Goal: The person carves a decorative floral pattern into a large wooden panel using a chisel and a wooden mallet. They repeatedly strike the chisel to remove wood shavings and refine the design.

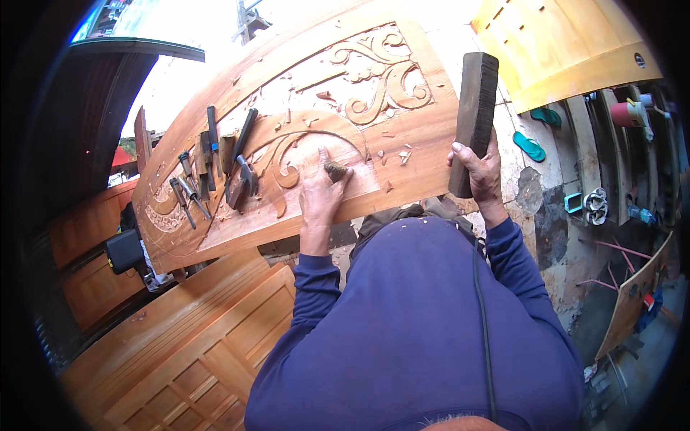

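A wooden panel (417, 179) with carved scrolls lies in front of me, strewn with wood shavings. My left hand (321, 194) rests low over its recessed middle, closed round a carving chisel. Only the round butt of the chisel's handle (335, 170) shows; the blade is hidden under the hand. At the panel's right edge, my right hand (483, 172) grips the lower end of a long dark wooden block (476, 108), held upright in view. Left of my left hand, several chisels (208, 161) lie in a loose group beside a hammer-like tool (246, 179).
Panelled wooden doors (208, 359) lie at the lower left, near a black case (125, 251). A yellowish wooden board (568, 43) stands at the upper right. Green sandals (530, 146) and white slippers (596, 206) are on the floor to the right. A dark cord (483, 316) hangs down my front.
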A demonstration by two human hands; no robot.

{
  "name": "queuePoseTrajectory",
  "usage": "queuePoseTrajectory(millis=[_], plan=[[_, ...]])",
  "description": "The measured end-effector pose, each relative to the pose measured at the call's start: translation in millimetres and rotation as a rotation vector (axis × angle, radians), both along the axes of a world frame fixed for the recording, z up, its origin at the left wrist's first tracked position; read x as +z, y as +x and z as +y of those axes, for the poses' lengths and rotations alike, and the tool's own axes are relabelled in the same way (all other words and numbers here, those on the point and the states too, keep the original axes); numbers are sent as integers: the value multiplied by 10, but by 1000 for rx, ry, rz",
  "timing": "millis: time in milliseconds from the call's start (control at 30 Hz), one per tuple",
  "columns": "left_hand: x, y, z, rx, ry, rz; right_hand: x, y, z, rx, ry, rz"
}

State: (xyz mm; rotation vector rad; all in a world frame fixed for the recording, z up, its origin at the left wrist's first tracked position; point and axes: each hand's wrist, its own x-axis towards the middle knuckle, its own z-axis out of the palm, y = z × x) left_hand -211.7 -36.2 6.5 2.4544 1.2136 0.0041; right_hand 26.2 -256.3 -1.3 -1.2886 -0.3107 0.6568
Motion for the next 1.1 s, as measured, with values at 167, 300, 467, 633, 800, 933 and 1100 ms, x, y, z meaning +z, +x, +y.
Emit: queuePoseTrajectory(millis=[167, 300, 467, 633, 800, 933, 1100], plan=[[80, -16, -51, -1, -60, -20, 10, -13, 2, -7, -19, -37], [-18, -128, 4, -133, -3, -107, -26, -51, 19, -61, -28, -59], [-111, -245, 72, -236, 4, -144, -46, -104, 66, -137, -38, -55], [-216, -295, 155, -348, -2, -139, -39, -137, 86, -166, -51, -44], [-321, -346, 245, -453, -18, -193, -76, -184, 117, -253, -50, -67], [-357, -372, 310, -482, -33, -224, -76, -247, 162, -311, -43, -65], [-323, -377, 338, -488, -76, -209, -122, -281, 186, -371, -48, -78]])
